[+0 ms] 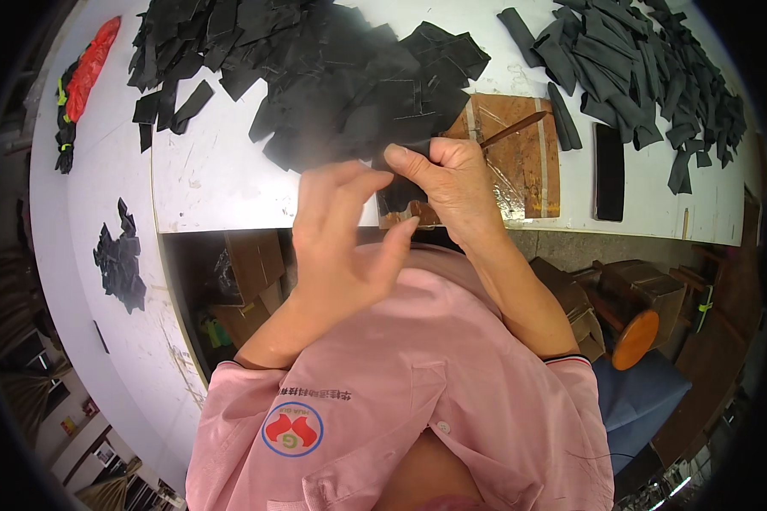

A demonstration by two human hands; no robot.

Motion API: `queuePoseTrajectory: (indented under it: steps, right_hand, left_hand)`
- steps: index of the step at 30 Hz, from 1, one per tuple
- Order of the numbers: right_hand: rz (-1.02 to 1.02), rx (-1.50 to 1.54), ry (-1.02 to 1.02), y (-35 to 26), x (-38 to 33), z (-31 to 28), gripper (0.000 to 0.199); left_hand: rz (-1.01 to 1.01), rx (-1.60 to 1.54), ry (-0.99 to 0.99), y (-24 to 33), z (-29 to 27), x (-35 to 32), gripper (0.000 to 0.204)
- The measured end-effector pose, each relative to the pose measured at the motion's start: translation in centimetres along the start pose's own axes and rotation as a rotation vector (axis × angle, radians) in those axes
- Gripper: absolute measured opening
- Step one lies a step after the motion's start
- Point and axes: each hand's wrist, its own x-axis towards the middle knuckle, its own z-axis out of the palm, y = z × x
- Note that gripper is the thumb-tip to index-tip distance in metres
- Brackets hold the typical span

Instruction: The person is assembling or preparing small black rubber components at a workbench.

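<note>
My right hand (458,189) pinches a black fabric piece (411,192) between thumb and fingers, above the table's front edge. Beside it on the left, my left hand (341,226) is open, its thumb and index finger apart and nothing visible between them. The fabric hangs between the two hands, partly hidden by them. Right behind my hands lies a large heap of black fabric pieces (341,98). Under and beside my right hand is a brown board (533,175) covered with clear tape. A dark brown pointed stick (513,129) lies across the board.
A second pile of dark folded strips (609,64) lies at the far right, near a black phone (608,175). On the left are a small dark fabric stack (121,260) and a red plastic bag (91,72). Below the white table (222,196) stand cardboard boxes (639,289) and a round orange stool seat (636,339).
</note>
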Motion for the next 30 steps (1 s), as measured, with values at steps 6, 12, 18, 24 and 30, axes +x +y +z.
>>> queuePoseTrajectory:
  steps: [6, 12, 18, 24, 30]
  right_hand:
    - [-0.049, -0.118, -0.006, -0.8, -0.1, 0.2, 0.032]
    - [0.110, 0.036, -0.080, -1.5, -0.4, -0.3, 0.034]
    - [-0.340, 0.023, 0.031, -0.2, -3.0, 0.3, 0.024]
    - [-0.505, -0.224, 0.096, -0.8, -2.6, 1.1, 0.012]
    - [-0.545, -0.427, 0.239, -0.5, -2.0, 1.6, 0.006]
  left_hand:
    - [-0.006, 0.097, -0.033, 0.1, 1.1, -0.2, 0.022]
    - [-0.179, -0.021, -0.049, -1.6, 1.6, -1.1, 0.007]
    - [-0.944, -1.102, 0.060, -1.7, 0.9, -0.2, 0.005]
    - [-0.444, -0.558, 0.070, -1.9, 2.2, -1.3, 0.007]
    - [-0.554, -0.711, 0.224, -1.5, 3.7, -1.4, 0.009]
